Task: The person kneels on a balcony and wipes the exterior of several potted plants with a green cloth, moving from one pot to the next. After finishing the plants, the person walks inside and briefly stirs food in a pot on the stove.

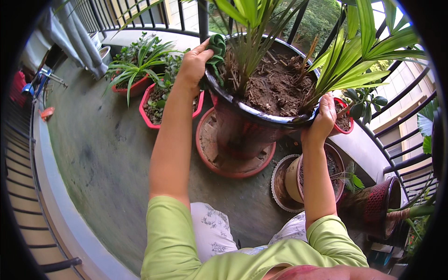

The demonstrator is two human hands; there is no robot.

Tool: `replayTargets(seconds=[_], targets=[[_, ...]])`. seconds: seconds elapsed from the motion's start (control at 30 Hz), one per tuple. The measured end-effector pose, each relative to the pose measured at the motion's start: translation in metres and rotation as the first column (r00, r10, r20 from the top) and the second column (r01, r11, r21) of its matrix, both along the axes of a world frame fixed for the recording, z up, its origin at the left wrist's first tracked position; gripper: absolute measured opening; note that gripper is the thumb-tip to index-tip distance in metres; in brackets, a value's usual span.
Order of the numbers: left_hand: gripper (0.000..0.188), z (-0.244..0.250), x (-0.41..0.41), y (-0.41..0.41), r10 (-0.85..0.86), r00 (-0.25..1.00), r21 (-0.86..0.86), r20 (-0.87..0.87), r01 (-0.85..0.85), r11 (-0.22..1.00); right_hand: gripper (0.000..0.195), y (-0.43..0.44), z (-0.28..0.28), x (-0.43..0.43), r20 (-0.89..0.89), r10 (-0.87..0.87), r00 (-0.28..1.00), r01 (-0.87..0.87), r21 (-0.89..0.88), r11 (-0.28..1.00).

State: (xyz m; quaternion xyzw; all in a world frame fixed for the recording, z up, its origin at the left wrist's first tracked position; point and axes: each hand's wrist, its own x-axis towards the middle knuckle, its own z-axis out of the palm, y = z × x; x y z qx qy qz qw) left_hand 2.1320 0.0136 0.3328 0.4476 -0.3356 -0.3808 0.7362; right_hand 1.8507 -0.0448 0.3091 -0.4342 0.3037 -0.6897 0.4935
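A large dark glazed plant pot with a shiny black rim stands in front of me, over a round terracotta-coloured saucer with dirt in it. Palm-like stems with long leaves grow from its brown soil. At the rim's left side, my left hand holds a bunched green cloth against the pot. My right hand grips the rim on the opposite side, its fingers partly hidden. Whether the pot's base rests fully on the saucer I cannot tell.
Red planters with leafy plants stand to the left. A cream pot on a scalloped saucer is under my right forearm, with a dark red patterned pot beyond. Black railings curve around the balcony; grey curtains hang far left.
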Motion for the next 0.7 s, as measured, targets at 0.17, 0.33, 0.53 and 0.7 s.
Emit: replayTargets(seconds=[0.17, 0.33, 0.53, 0.7], targets=[[0.038, 0.015, 0.034, -0.029, -0.208, 0.968, 0.166, 0.144, 0.184, 0.969, 0.042, -0.003, -0.007, -0.006, -0.074, 0.071, 0.995, -0.077, -0.09, 0.993], [0.034, 0.046, 0.047, -0.076, -0.383, 0.906, 0.482, 0.178, 0.259, 0.837, 0.041, -0.004, -0.014, -0.01, -0.195, 0.03, 0.98, -0.054, -0.117, 0.992], [0.036, 0.067, 0.049, -0.121, -0.534, 0.834, 0.557, 0.139, 0.38, 0.738, 0.047, 0.0, -0.006, -0.009, -0.288, -0.01, 0.958, -0.033, -0.143, 0.989], [0.037, 0.08, 0.043, -0.15, -0.636, 0.757, 0.623, 0.151, 0.426, 0.656, 0.042, 0.005, 0.005, -0.01, -0.37, -0.053, 0.927, -0.009, -0.165, 0.986]])
